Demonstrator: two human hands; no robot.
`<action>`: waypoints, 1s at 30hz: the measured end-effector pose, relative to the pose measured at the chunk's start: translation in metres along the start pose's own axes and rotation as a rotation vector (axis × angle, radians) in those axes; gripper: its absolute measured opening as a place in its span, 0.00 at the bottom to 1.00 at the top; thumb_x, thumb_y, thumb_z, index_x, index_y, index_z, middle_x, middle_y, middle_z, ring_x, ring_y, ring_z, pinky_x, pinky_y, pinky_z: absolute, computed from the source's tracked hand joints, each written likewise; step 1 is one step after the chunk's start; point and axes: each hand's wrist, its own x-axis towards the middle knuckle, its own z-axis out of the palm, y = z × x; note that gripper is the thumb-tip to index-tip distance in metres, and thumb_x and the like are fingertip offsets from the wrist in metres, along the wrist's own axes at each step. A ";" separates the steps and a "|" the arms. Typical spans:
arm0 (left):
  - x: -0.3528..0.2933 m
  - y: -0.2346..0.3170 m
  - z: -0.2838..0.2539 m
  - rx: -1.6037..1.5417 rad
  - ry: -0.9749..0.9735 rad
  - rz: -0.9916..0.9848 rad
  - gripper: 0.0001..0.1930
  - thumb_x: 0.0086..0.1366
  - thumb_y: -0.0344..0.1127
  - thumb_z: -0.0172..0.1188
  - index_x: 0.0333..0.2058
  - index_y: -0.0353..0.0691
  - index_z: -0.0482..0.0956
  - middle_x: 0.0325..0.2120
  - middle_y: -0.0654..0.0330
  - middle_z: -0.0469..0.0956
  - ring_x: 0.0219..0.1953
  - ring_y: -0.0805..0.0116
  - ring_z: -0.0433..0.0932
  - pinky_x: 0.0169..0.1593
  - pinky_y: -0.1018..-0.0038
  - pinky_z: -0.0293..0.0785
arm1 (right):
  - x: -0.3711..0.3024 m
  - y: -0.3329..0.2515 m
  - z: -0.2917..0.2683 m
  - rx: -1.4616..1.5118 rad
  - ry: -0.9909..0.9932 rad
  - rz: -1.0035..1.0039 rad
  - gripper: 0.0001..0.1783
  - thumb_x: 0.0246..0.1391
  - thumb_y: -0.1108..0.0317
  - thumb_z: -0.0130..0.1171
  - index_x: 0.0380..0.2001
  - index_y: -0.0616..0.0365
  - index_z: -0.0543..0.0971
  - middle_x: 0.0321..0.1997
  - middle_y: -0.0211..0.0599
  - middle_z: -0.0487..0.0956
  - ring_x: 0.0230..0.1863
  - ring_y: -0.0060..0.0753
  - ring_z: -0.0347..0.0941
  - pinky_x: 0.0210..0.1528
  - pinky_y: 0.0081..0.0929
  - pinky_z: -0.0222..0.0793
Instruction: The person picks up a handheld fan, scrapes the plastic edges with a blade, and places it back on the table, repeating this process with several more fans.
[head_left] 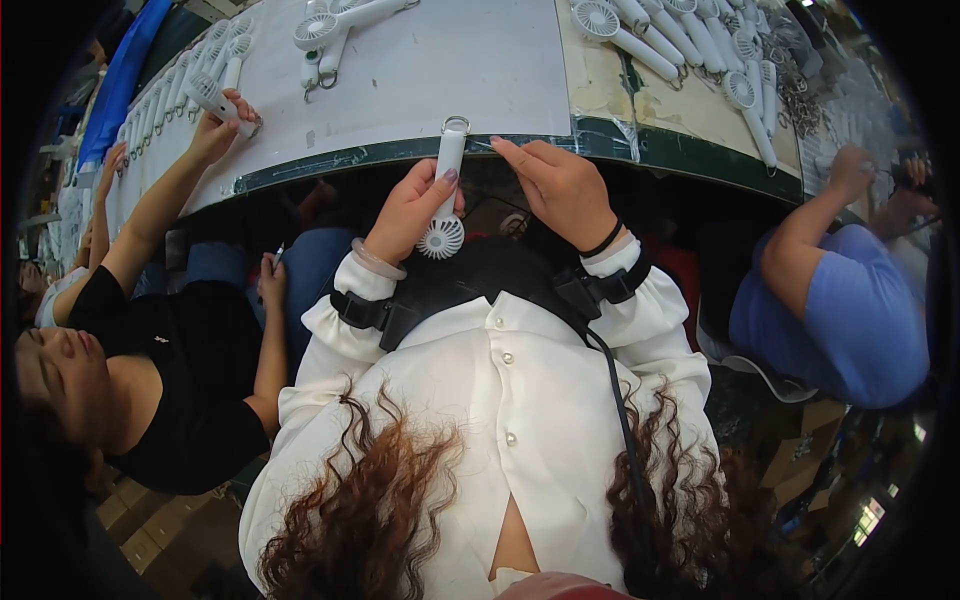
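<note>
My left hand (404, 212) is closed around a small white handheld fan (451, 155) just off the table's near edge. Its round grille points toward my body, and a metal ring (456, 122) sits at the far end of the handle. To the right of the handle, my right hand (566, 192) has thumb and forefinger pinched together. A thin, dark, pointed object (480, 143) seems to run from that pinch toward the fan; it is too fine to identify.
On the white-covered table (440, 70) lie a few fans (316, 30) ahead, a row at far left and a heap (690, 35) at right. A co-worker's hand (228, 115) holds a fan at left; another person in blue (840, 310) sits at right.
</note>
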 end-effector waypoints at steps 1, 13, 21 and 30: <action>0.001 0.001 0.000 -0.012 -0.004 0.000 0.13 0.70 0.40 0.47 0.45 0.37 0.66 0.25 0.63 0.72 0.29 0.76 0.72 0.37 0.79 0.69 | 0.000 0.001 0.001 0.000 0.001 0.000 0.22 0.46 0.74 0.56 0.47 0.49 0.76 0.27 0.30 0.73 0.26 0.34 0.73 0.25 0.27 0.69; -0.002 0.007 0.004 -0.159 -0.018 -0.062 0.13 0.69 0.42 0.46 0.42 0.38 0.67 0.24 0.62 0.72 0.26 0.74 0.72 0.32 0.79 0.70 | -0.002 0.001 0.004 -0.101 0.013 -0.017 0.20 0.48 0.74 0.54 0.47 0.48 0.76 0.25 0.29 0.71 0.24 0.32 0.72 0.23 0.26 0.68; -0.004 0.007 -0.003 -0.253 -0.080 -0.109 0.14 0.69 0.44 0.45 0.40 0.38 0.68 0.24 0.61 0.71 0.27 0.71 0.72 0.33 0.77 0.71 | -0.005 0.001 0.002 -0.073 0.099 0.034 0.24 0.47 0.76 0.58 0.49 0.46 0.76 0.25 0.32 0.72 0.23 0.34 0.72 0.24 0.27 0.68; -0.002 0.001 -0.008 -0.192 -0.108 -0.057 0.15 0.69 0.43 0.45 0.44 0.37 0.69 0.25 0.60 0.71 0.28 0.71 0.72 0.36 0.77 0.71 | -0.003 -0.005 -0.002 -0.062 0.072 0.016 0.24 0.46 0.76 0.58 0.49 0.45 0.77 0.24 0.31 0.72 0.23 0.32 0.72 0.23 0.25 0.68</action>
